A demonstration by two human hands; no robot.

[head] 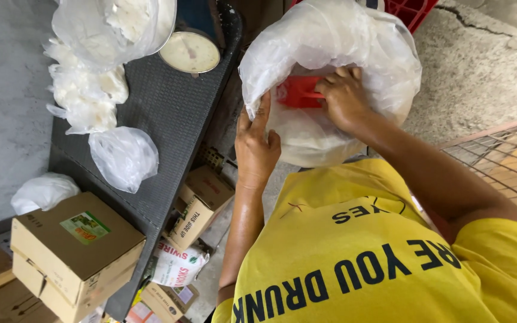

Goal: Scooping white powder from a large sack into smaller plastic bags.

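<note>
The left hand (257, 143) pinches the near rim of a big clear plastic bag (384, 66), fingers shut on the thin film. The right hand (345, 96) is inside the bag, closed on a red scoop (297, 93) just beside the left hand. The bag looks soft, floppy and slippery, so the rim is the best hold. To the left of the hands sits a dark surface (163, 113) with a round scale (189, 52) and smaller bags (124, 157); there is little room there.

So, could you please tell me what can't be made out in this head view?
- Red scoop: partly hidden by the right hand and the sack's film.
- Large plastic sack: its contents are blurred by the cloudy plastic.
- Scale dial: reading too small.
- Left hand: fingertips tucked behind the sack's edge.
</note>
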